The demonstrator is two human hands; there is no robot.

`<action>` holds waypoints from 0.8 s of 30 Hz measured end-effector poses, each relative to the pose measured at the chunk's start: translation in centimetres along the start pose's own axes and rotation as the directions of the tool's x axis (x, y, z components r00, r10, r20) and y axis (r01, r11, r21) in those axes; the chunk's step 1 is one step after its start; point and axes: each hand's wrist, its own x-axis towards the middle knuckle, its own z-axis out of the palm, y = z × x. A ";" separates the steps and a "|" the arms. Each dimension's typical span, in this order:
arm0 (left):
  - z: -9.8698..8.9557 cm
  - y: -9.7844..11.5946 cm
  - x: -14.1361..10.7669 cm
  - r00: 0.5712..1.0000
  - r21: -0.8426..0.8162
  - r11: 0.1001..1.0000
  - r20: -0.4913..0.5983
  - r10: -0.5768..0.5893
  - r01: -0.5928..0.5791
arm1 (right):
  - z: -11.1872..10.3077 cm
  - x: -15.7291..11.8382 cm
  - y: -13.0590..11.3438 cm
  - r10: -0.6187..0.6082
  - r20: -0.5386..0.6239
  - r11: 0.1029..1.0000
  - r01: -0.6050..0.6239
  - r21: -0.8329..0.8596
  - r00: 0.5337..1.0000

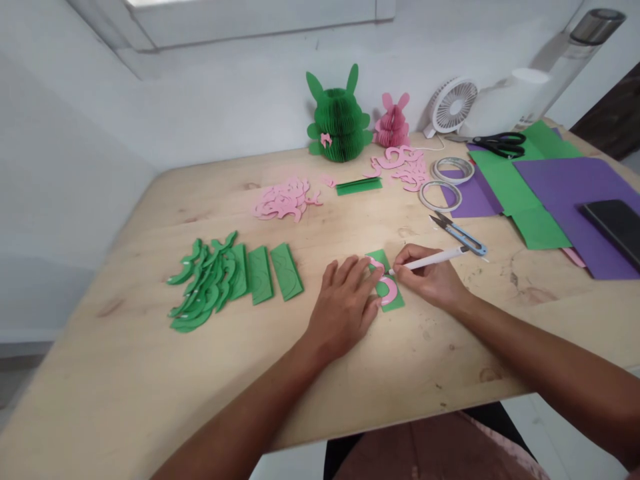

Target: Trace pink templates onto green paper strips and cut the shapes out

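One pink cutout [389, 292] is lying on green card [397, 303], right of centre; left hand [346, 301], fingers slightly apart, is pinning it; right hand [426, 278] is clamping pen [434, 259]. Likely handling light, bendy; edges suiting pinching.

Pink cutout [392, 291], green card [395, 304], white pen [433, 258] (dark-ended).

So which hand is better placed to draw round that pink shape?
The right hand, probably: it holds the white pen beside the pink shape; the left hand holds no pen.

Hands [345, 310] and forearms [280, 383] are bare, the clothing [395, 453] dusty pink and black.
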 end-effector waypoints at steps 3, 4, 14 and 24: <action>0.0 0.0 0.0 1.000 0.004 1.000 -0.006 0.002 -0.002 | 0.0 0.0 0.0 -0.003 0.004 1.000 0.003 -0.003 1.000; 0.0 0.0 -0.1 1.000 0.004 1.000 -0.007 0.001 -0.001 | 0.0 0.0 0.0 -0.005 0.006 1.000 0.005 -0.002 1.000; 0.0 0.0 0.0 1.000 0.004 1.000 -0.013 0.006 -0.005 | 0.1 0.0 -0.1 0.004 0.020 1.000 -0.004 0.012 1.000; 0.0 0.0 0.0 1.000 -0.004 1.000 0.012 -0.008 0.008 | 0.1 0.0 0.0 0.007 0.022 1.000 -0.007 -0.002 1.000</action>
